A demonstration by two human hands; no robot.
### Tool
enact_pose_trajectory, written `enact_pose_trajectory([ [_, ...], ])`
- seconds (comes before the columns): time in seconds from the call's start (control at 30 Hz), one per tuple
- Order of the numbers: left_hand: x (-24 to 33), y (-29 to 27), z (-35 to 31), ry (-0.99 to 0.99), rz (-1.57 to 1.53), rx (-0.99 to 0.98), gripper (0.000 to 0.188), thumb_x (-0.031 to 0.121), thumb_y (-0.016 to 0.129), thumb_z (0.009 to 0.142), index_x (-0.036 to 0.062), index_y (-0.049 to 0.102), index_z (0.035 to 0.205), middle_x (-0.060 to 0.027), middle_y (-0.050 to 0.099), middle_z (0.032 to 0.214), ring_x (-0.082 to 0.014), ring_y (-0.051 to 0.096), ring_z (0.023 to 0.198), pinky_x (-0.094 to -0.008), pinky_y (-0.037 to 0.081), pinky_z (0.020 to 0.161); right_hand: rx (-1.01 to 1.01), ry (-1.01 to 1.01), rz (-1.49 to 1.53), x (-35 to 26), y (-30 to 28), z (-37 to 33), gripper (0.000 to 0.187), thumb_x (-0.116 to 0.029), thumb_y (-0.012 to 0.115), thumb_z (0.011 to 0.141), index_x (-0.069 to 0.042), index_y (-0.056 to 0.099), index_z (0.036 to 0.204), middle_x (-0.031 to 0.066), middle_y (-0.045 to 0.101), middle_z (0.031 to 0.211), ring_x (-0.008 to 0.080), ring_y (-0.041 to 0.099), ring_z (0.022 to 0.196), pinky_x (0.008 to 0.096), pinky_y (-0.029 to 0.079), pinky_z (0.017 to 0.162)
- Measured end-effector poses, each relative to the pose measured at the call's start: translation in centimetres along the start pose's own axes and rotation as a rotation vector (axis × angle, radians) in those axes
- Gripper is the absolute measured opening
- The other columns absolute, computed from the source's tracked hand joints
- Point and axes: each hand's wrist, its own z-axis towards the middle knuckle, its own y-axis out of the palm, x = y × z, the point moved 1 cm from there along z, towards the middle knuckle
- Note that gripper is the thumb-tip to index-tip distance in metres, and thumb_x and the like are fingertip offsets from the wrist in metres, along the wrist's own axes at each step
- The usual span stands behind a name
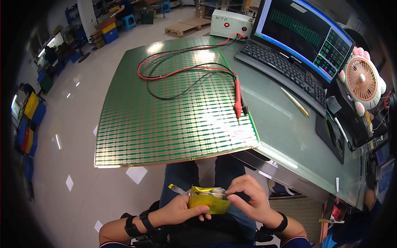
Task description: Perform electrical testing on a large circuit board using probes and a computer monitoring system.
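Note:
Over my lap, my left hand (185, 210) grips a small yellow foil packet (211, 205) from its left side, the thumb lying across its front. The packet's top is torn open, and something pale shows inside; I cannot make out what it is. A torn clear-and-yellow strip (178, 189) sticks out above my left hand. At the packet's right upper edge, the thumb and fingertips of my right hand (251, 200) pinch the opening.
A large green circuit panel (173, 120) overhangs the desk's left part. Red and black leads lie on it, with a red test probe (237, 99) near its right edge. Rightward are a keyboard (285, 68), a monitor (304, 33), a yellow pen (295, 102) and a fan (362, 78).

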Motion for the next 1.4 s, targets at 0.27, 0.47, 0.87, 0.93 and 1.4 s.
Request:
enact_pose_trajectory([
  [0.27,0.3,-0.2,0.1,-0.070,0.059,-0.034,0.039,0.015,0.059,0.094,0.0003,0.042,0.126,-0.0108,0.065,0.099,-0.0144,0.065,0.089,-0.0255,0.053,0.080,-0.180,-0.051,-0.167,-0.2,-0.4,1.0,0.014,-0.010,0.071,0.080,-0.007,0.060,0.088,0.0060,0.058,0.089,0.0241,0.057,0.083,0.0335,0.045,0.073],
  [0.47,-0.3,-0.4,0.5,-0.084,0.072,-0.018,0.038,0.013,0.059,0.094,-0.0002,0.043,0.125,-0.0104,0.065,0.098,-0.0142,0.065,0.088,-0.0261,0.053,0.080,-0.169,0.004,-0.206,-0.4,-0.5,0.8,0.018,-0.009,0.070,0.079,-0.007,0.053,0.088,0.0062,0.059,0.092,0.0252,0.057,0.086,0.0352,0.045,0.075],
  [0.87,0.3,-0.2,0.2,-0.167,0.156,0.072,0.031,0.015,0.062,0.092,-0.0041,0.053,0.115,-0.0094,0.067,0.083,-0.0134,0.067,0.071,-0.0220,0.055,0.063,-0.151,-0.016,-0.197,-0.9,-0.9,1.0,0.018,-0.005,0.067,0.081,-0.005,0.052,0.090,0.0110,0.056,0.099,0.0278,0.057,0.089,0.0345,0.049,0.074],
  [0.93,0.3,-0.4,0.1,-0.223,0.132,0.043,0.029,0.016,0.060,0.094,-0.0046,0.053,0.113,-0.0087,0.067,0.078,-0.0135,0.067,0.069,-0.0226,0.055,0.061,-0.134,-0.039,-0.174,-0.7,-1.0,1.0,0.018,-0.005,0.067,0.082,-0.005,0.052,0.091,0.0118,0.055,0.099,0.0275,0.057,0.088,0.0341,0.049,0.074],
  [1.4,0.4,-1.2,-0.9,-0.083,0.114,-0.023,0.033,0.028,0.048,0.100,-0.0025,0.060,0.097,-0.0060,0.063,0.071,-0.0112,0.062,0.064,-0.0222,0.049,0.060,-0.136,0.002,-0.043,-0.7,-1.6,1.1,0.011,-0.005,0.062,0.087,-0.004,0.051,0.091,0.0115,0.054,0.102,0.0218,0.056,0.087,0.0292,0.049,0.073],
])
